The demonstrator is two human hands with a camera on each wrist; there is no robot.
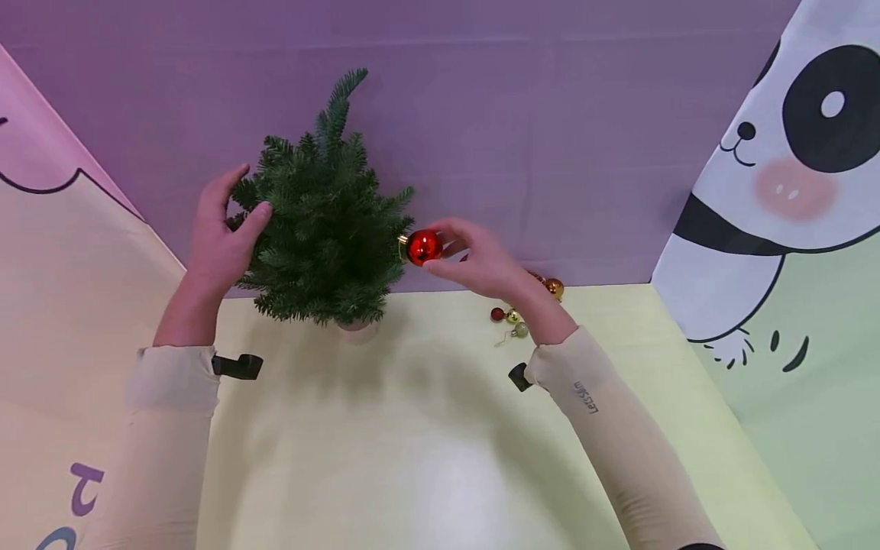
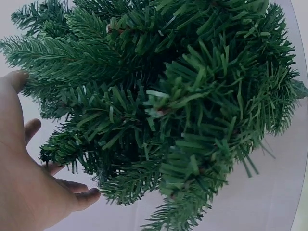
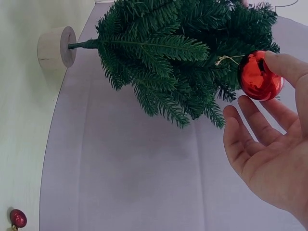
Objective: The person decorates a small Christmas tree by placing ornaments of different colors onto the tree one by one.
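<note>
A small green artificial Christmas tree stands on a round wooden base. At its left side is my left hand, thumb and forefinger spread about the outer branches. The left wrist view shows the fingertips at the edge of the needles, with some fingers partly hidden behind them. My right hand pinches a shiny red Christmas ball between thumb and fingers at the tree's right side. The ball's gold cap and thin gold loop point toward the branches.
On the pale table, behind my right forearm, lie several small ornaments, among them a dark red ball, a gold ball and an orange-gold ball. A purple backdrop rises behind the tree; a panda-printed panel is at right.
</note>
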